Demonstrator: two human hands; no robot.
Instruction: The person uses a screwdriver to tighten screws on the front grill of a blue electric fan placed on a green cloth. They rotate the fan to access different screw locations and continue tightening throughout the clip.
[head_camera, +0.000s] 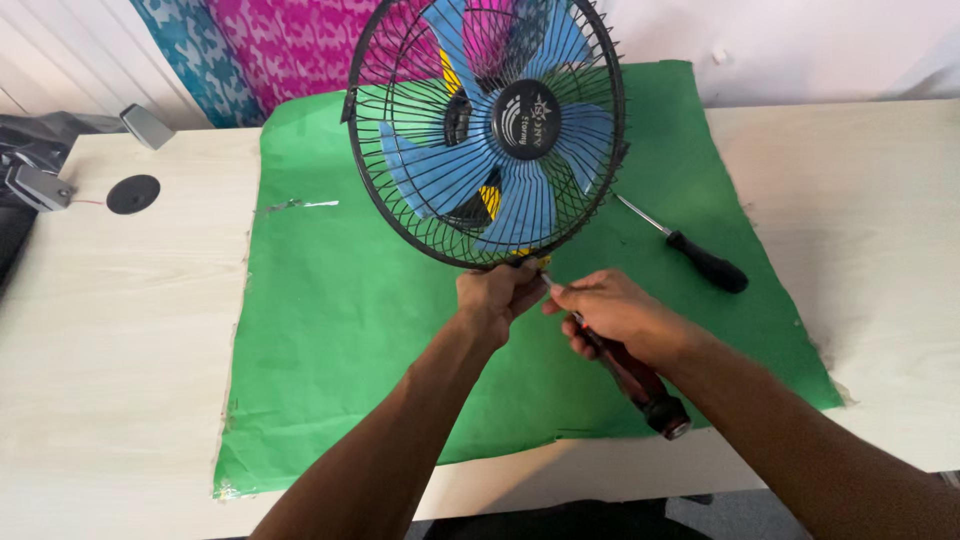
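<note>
Pale wooden table (120, 300) carrying green sheet (330, 330). Left hand (497, 296) gripping bottom of fan cage (487, 130), steadying it upright. Right hand (612, 317) closing around red-handled screwdriver (640, 385), tip at cage's lower rim. Black screwdriver (700, 258) lying spare nearby.

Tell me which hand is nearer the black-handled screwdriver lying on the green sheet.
Right. The right hand sits just left of the black-handled screwdriver; the left hand is farther left, gripping the fan.

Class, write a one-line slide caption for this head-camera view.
Left hand steadies a caged blue-bladed fan while the right hand applies a red-handled screwdriver at its base.
</note>
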